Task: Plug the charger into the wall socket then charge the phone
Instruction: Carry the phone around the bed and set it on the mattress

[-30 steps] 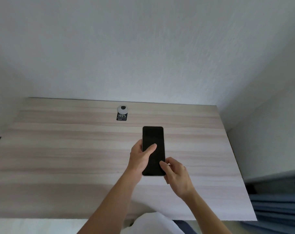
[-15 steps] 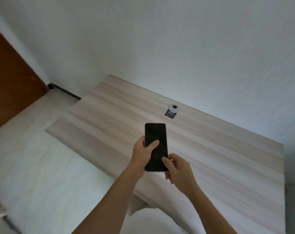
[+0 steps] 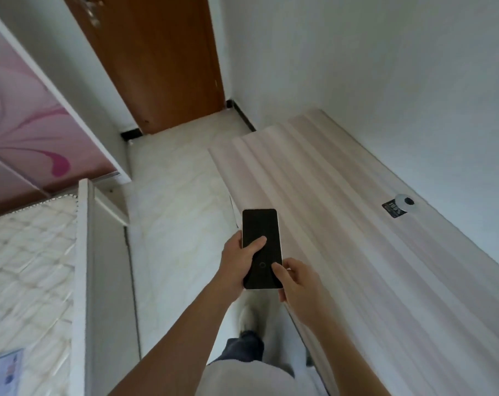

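A black phone (image 3: 261,241) with a dark screen is held upright in front of me, over the left end of the wooden desk (image 3: 342,224). My left hand (image 3: 237,264) wraps its left edge, thumb resting on the screen. My right hand (image 3: 297,281) touches its lower right corner, a finger on the glass near a small ring icon. No charger and no wall socket show in the head view.
A round cable grommet with a black sticker (image 3: 401,204) sits on the desk near the white wall. A brown door (image 3: 162,61) stands ahead, a mattress (image 3: 25,267) with a white frame at left, and a pink-flowered wardrobe panel (image 3: 22,110) behind it. White floor (image 3: 174,212) runs between.
My view has swung left from the desk toward the door and bed. Both hands keep the same hold on the phone, which now hangs over the desk's left end.
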